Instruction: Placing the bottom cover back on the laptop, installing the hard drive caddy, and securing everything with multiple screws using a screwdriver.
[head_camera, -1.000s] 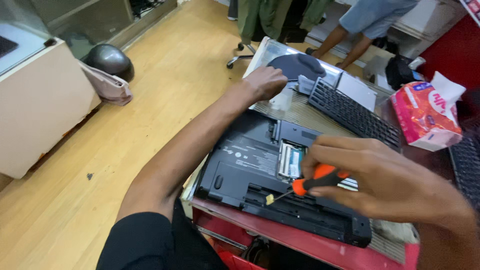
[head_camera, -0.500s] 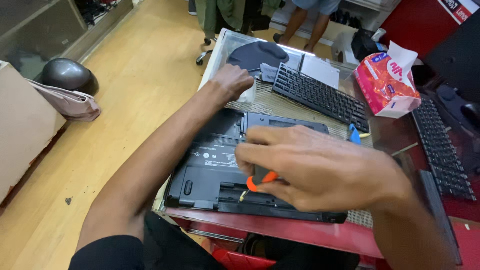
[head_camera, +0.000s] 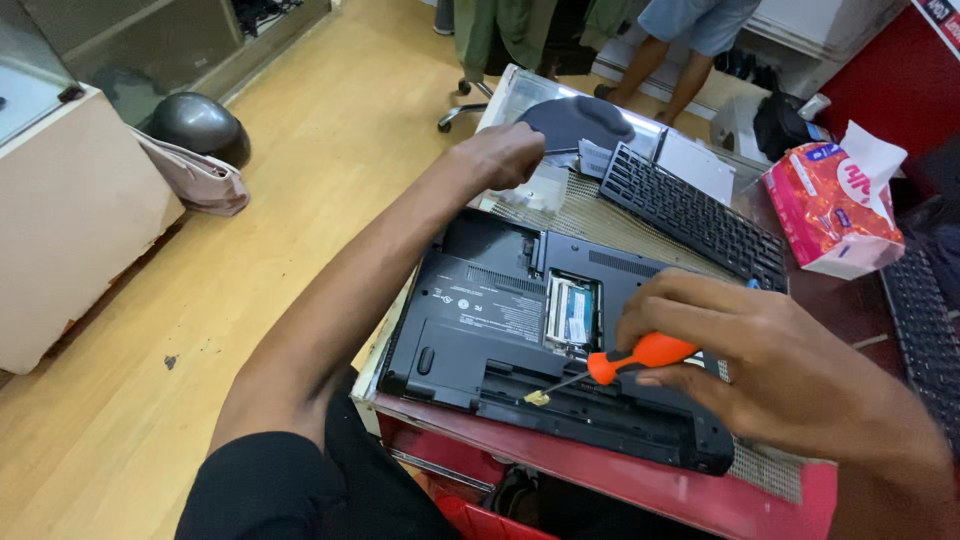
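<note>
A black laptop (head_camera: 500, 330) lies upside down on the red workbench, its memory bay (head_camera: 572, 312) uncovered. My right hand (head_camera: 770, 365) grips an orange-handled screwdriver (head_camera: 625, 362) over the laptop's near edge; the tip carries a small yellowish bit (head_camera: 537, 398). My left hand (head_camera: 500, 155) is stretched to the far side of the bench, fingers closed over a small clear plastic bag (head_camera: 540, 188) next to a dark grey cover panel (head_camera: 573, 118).
A loose black keyboard (head_camera: 690, 215) lies behind the laptop, and a red tissue pack (head_camera: 832, 205) stands at the right. Another keyboard (head_camera: 925, 320) sits at the right edge. A person (head_camera: 690, 40) stands beyond the bench. A dark helmet (head_camera: 197, 125) rests on the wooden floor.
My right hand has drawn back to the right, so the screwdriver shows again over the laptop's near edge. My left hand stays at the far side of the bench.
</note>
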